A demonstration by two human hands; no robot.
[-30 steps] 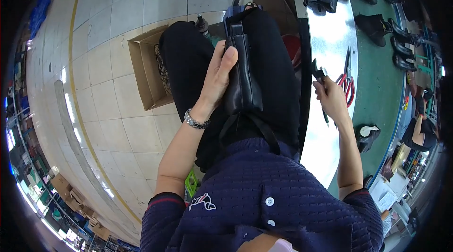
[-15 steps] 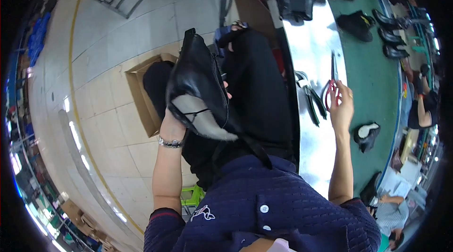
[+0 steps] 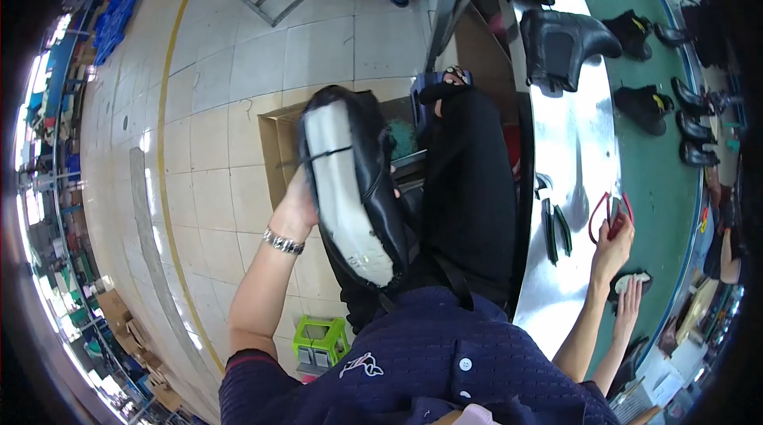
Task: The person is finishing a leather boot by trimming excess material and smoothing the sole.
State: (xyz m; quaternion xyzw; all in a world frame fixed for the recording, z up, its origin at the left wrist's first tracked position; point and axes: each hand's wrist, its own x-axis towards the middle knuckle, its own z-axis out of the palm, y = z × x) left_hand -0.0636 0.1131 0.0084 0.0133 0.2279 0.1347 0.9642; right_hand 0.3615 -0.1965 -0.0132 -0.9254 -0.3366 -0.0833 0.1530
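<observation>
Your left grip (image 3: 302, 202) is closing around a black boot (image 3: 354, 194); your right grip (image 3: 612, 238) is holding red-handled scissors (image 3: 608, 214) over the counter (image 3: 572, 155), 2 green-handled tools (image 3: 556, 230) lying beside.

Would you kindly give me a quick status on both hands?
Left hand grips black boot, sole up. Right hand on red-handled scissors at the metal bench. Another person's hand close by.

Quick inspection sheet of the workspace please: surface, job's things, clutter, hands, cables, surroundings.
Surface: shiny metal bench beside a green belt.
Job's things: black boot, pale sole showing; red-handled scissors.
Clutter: dark tools on the bench; black boots further along.
Hands: left hand holds the boot up; right hand grips the scissors.
Cables: nothing seen.
Surroundings: tiled floor, open cardboard box, green stool, another person's hand.
</observation>
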